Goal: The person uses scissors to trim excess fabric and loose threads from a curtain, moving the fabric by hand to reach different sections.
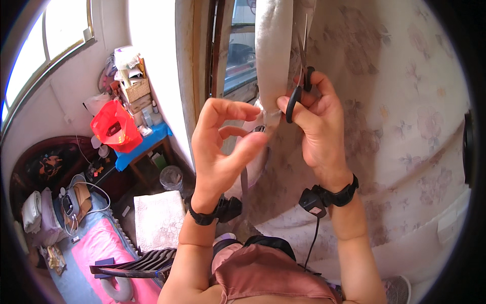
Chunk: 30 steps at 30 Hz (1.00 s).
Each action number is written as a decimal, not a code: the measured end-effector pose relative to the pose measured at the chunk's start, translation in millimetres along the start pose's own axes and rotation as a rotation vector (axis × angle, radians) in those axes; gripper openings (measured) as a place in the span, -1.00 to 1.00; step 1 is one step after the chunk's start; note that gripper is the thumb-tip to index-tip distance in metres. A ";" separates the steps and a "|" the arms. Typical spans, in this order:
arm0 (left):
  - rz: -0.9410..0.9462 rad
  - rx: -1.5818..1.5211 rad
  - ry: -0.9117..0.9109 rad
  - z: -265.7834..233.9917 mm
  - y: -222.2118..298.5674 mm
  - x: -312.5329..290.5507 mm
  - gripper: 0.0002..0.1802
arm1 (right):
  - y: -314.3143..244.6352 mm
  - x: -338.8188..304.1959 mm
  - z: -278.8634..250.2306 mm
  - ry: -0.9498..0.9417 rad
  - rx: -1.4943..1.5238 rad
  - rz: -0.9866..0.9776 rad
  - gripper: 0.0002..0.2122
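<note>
My right hand (324, 119) holds scissors (303, 68) by their black loop handles. The blades point up along the curtain and stand slightly apart. Its thumb and fingertips are close to the lower part of a narrow, pale fabric strip (273, 55) hanging from above. On the other side of that strip is my left hand (220, 147), its fingers curled toward the thumb at the strip's lower end. A gap shows between index fingertip and thumb; whatever lies at the fingertips is too small to name. Behind my right hand hangs a pale, flower-patterned curtain (425, 101).
A wooden-framed window (240, 55) is just beyond the strip. To the left, a red bag (116, 126) and a wicker basket (136, 90) stand on a blue-covered table (124, 161). Lower left is a bed with a pink cloth (104, 243). A white quilted pad (159, 218) lies nearby.
</note>
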<state>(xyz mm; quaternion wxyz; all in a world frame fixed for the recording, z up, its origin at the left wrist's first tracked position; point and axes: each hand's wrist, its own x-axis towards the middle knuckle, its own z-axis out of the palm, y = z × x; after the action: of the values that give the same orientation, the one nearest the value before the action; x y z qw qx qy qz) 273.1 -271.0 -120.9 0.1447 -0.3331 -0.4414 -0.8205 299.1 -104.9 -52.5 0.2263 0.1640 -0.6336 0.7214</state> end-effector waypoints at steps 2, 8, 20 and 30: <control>0.018 0.187 0.015 20.4 12.4 -1.3 -0.69 | -3.9 -4.0 -2.0 0.017 -0.013 -0.003 -0.62; -0.008 0.394 0.060 27.5 14.8 -14.0 -0.89 | -14.7 -15.3 -2.1 0.006 -0.031 -0.060 -0.61; -0.333 -0.256 -0.063 17.9 14.9 -20.7 -0.85 | -24.1 -24.1 -0.2 0.009 -0.043 -0.107 -0.63; -0.378 -0.521 -0.115 16.8 4.7 -17.3 -0.87 | -20.2 -21.5 1.6 0.046 -0.096 -0.077 -0.64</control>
<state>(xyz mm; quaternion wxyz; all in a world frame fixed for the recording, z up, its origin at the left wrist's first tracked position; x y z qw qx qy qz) 295.4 -260.9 -123.1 -0.1254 -0.3169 -0.2779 -0.8981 327.9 -107.1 -46.6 0.2760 0.1606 -0.6552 0.6846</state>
